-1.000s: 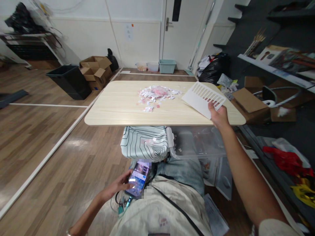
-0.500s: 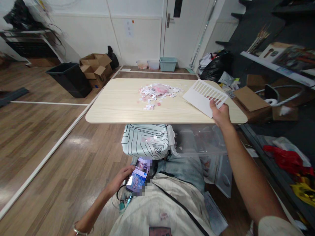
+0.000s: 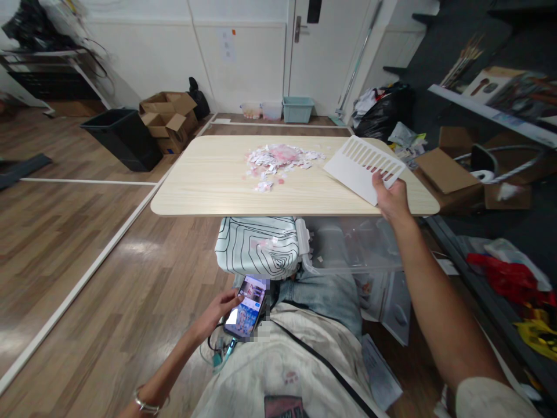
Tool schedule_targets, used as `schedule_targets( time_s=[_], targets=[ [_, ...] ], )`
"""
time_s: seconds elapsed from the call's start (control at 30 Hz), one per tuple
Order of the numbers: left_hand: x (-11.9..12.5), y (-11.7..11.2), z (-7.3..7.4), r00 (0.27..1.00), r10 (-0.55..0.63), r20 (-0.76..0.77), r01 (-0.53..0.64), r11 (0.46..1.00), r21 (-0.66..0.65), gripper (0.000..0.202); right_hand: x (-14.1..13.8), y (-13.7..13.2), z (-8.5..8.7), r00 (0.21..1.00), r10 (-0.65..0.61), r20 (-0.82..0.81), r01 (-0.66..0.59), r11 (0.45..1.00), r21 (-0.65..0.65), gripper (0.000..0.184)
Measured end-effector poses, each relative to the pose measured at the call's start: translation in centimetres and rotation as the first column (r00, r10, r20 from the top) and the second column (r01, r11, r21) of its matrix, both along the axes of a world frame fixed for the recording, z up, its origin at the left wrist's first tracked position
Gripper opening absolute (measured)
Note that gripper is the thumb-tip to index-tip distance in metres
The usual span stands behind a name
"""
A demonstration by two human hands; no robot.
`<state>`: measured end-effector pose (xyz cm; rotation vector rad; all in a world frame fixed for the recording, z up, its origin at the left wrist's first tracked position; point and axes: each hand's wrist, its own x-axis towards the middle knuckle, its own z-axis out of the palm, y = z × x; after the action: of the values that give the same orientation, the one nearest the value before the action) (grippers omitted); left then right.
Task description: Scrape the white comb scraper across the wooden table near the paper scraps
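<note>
My right hand point(image 3: 393, 200) grips a flat white slotted board point(image 3: 352, 172) by its near right edge, thumb on top by the slots. The board is tilted above the right side of the pale wooden table point(image 3: 195, 188). To its left lies a heap of small white and pink pieces point(image 3: 281, 158), too small to name. Low at my lap, my left hand point(image 3: 217, 312) is at the left side of a smartphone point(image 3: 244, 307) with a lit screen. Its thumb lies over the screen, and the other fingers are mostly hidden. A cable point(image 3: 229, 350) runs from the phone's lower end.
Under the table's near edge are a line-patterned light cloth bag point(image 3: 256, 247) and a clear plastic bin point(image 3: 352, 247). A black trash can point(image 3: 124, 142) and cardboard boxes point(image 3: 169, 119) stand left. Another open carton point(image 3: 450, 168) and a shelf point(image 3: 491, 113) are on the right.
The view has shifted slightly. My left thumb has moved a little further over the phone screen. The slotted board stays in my right hand, almost unmoved.
</note>
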<state>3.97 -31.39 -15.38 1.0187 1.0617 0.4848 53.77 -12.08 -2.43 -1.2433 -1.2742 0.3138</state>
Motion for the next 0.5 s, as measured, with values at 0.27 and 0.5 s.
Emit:
schedule_targets(
  time_s=[0.27,0.5],
  targets=[
    [-2.5,-0.8,0.4,0.982,-0.069,0.175,0.079,0.996,-0.049,0.034,0.2,0.4,-0.2,1.0,-0.012,0.012,0.012,1.0,0.005,0.063],
    [-2.7,-0.4,0.3,0.98,-0.125,0.154,0.135,0.989,-0.056,0.041,0.1,0.3,-0.2,0.999,-0.034,0.024,0.034,0.999,-0.005,0.064]
  ],
)
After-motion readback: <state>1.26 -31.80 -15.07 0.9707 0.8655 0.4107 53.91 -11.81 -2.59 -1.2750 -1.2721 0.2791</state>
